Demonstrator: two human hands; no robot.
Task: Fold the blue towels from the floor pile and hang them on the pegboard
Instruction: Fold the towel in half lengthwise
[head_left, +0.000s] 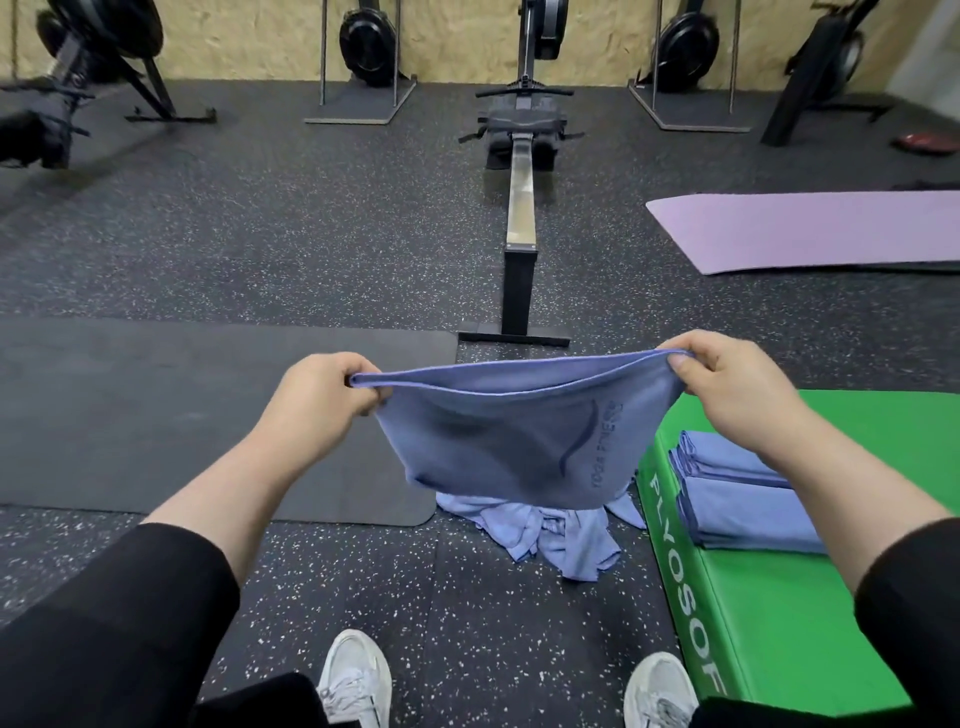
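One wide-angle view, worn on the person's head, looks forward and steeply down. Both forearms reach in from the lower corners, close to the lens. Shoes (355, 675) mark the bottom edge; the far wall (457, 36) crosses the top, bowed by the lens.

PLACE: you stand in a gym | FLOOR: speckled black rubber floor (311, 234) under you | GEAR: rowing machine (521, 171) ahead of you, more machines upright along the chipboard wall (457, 36) | MATS: black mat (156, 415) on your left, purple mat (810, 228) and green plyo box (769, 613) on your right
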